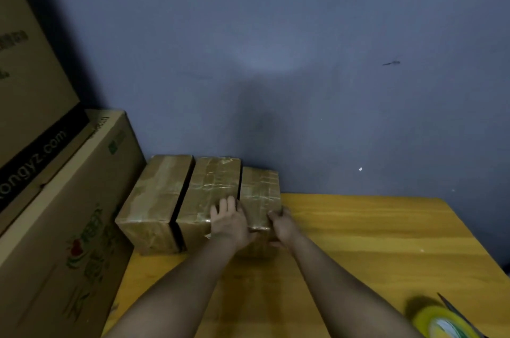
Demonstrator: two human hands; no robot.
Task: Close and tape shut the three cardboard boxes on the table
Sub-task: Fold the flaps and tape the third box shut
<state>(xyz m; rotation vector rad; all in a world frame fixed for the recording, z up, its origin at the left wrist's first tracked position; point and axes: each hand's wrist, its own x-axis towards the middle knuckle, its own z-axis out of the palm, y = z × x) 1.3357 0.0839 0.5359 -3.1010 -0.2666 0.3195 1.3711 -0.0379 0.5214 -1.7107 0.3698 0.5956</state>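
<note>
Three taped cardboard boxes sat in a row at the tabletop's (358,227) far-left corner. Rt box (259,194) lay btwn both hands: left hand (230,220) rested flat, fingers straight, over the seam w/ mid box (209,188); right hand (281,224) curled on its rt edge. Left box (157,194) beyond. Tape roll (441,321) near rt forearm.

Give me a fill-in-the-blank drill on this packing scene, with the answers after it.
1. ___ taped boxes stand in a row against the wall.
2. Both hands, the left hand and the right hand, are on the ___ box of the row.
3. The tape roll lies on the table near its ___ corner, by the person.

Missing words: three; rightmost; right
</note>
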